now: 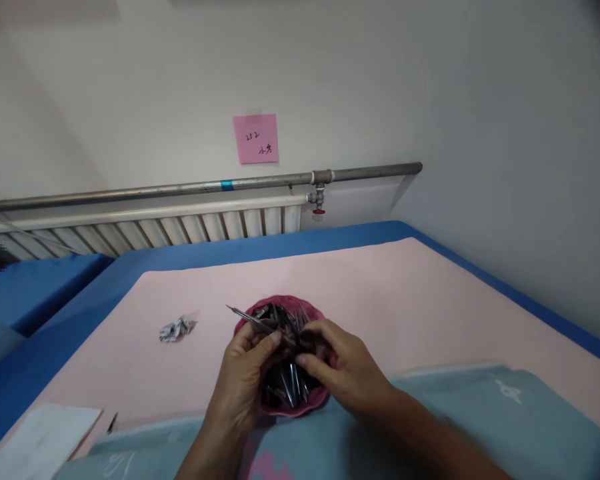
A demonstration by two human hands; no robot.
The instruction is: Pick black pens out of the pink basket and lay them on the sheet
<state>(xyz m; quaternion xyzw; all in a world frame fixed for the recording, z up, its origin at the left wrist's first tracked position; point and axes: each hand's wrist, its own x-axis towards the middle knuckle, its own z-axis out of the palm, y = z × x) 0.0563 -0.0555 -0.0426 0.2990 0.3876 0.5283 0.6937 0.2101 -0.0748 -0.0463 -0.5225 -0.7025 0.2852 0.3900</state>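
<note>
A round pink basket (313, 408) stands near the front of the table, filled with dark and clear slim pens (291, 387). Over it, my left hand (247, 363) is closed on a slim pen (250, 317) whose pointed tip sticks out to the upper left. My right hand (343, 363) is also over the basket, thumb and fingers drawn together close to the left fingertips. What sits between the right fingers is dark and blurred, and I cannot make it out. Both hands cover part of the basket's contents.
A crumpled piece of paper (176, 329) lies left of the basket on the pink sheet (380, 300). White paper (43, 437) and a small dark object (112, 423) are at the lower left. A teal cloth (455, 400) lies along the front. Behind are a radiator (205, 227) and pipe (170, 192).
</note>
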